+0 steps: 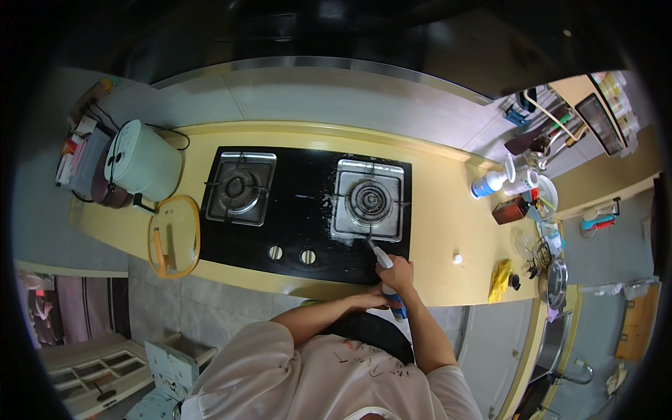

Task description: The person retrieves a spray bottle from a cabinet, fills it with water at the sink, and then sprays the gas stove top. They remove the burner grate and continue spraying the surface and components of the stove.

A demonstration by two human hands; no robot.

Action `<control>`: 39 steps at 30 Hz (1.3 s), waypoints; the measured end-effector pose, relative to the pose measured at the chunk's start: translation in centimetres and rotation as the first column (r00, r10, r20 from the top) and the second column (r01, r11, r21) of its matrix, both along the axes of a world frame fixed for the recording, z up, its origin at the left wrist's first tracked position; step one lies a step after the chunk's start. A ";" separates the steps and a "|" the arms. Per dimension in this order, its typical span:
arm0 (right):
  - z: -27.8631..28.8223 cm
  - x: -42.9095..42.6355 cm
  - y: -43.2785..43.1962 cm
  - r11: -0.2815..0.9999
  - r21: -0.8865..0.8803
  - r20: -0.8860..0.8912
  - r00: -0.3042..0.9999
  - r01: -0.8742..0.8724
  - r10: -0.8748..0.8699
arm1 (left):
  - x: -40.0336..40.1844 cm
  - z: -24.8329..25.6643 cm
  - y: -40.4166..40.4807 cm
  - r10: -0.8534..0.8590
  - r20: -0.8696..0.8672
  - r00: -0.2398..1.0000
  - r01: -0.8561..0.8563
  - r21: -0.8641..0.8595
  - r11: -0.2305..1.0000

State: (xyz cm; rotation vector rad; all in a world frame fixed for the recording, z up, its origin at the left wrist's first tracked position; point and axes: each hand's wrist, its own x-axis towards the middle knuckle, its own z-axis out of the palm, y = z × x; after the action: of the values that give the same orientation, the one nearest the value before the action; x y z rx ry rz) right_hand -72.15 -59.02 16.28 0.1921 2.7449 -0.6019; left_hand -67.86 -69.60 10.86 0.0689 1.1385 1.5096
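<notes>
My right hand (397, 274) is wrapped around the neck of a white-and-blue trigger spray bottle (398, 308). Lower down, my left hand (374, 298) holds the bottle's body, partly hidden behind my right wrist. The white nozzle points at the front edge of the right burner (369, 200), and a pale streak shows at its tip. White foam or liquid covers that burner's metal tray and spots the black glass gas hob (302, 210) around it. The left burner (237, 187) looks darker, with no foam visible. Two control knobs (308, 256) sit at the hob's front.
Left of the hob, a glass lid (178, 236) with an orange rim overhangs the counter edge near a mint-green appliance (144, 160). On the right stand another spray bottle (488, 184), a small white cap (457, 259) and a yellow cloth (500, 282). A dark range hood (325, 31) hangs above.
</notes>
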 end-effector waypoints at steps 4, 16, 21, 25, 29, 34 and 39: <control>0.4 0.8 1.6 0.997 -0.027 0.002 0.998 0.068 -0.068 | 0.9 -3.1 1.9 -0.008 -0.008 1.000 0.009 0.068 0.998; -0.4 1.6 6.1 0.949 -0.138 -0.016 0.958 0.283 -0.287 | -0.6 0.6 5.1 -0.072 -0.087 0.994 0.064 -0.086 0.994; -1.2 0.9 8.5 0.914 -0.183 0.038 0.931 0.363 -0.363 | -1.7 2.5 6.5 -0.041 -0.124 0.991 0.047 0.045 0.998; -1.2 -0.5 9.8 0.942 -0.203 -0.075 0.954 0.269 -0.289 | -2.3 1.8 7.7 0.019 -0.058 0.998 -0.015 0.079 0.997; -1.4 -2.9 11.3 0.956 -0.104 0.004 0.962 0.273 -0.274 | -4.0 1.3 9.6 -0.066 -0.061 0.996 0.062 -0.079 0.995; -0.3 -5.7 12.8 0.953 -0.202 -0.023 0.972 0.225 -0.234 | -7.1 2.1 11.1 -0.103 -0.100 0.990 0.089 -0.131 0.987; 0.2 -9.4 14.3 0.945 -0.211 0.074 0.968 0.249 -0.239 | -9.7 4.9 12.2 0.017 -0.178 0.984 -0.052 -0.196 0.979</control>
State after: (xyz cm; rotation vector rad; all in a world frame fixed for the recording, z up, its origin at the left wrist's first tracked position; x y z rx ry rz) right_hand -81.56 -44.77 16.48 0.4917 2.6029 -0.9475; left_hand -77.60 -57.39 15.74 0.0452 1.4351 1.4328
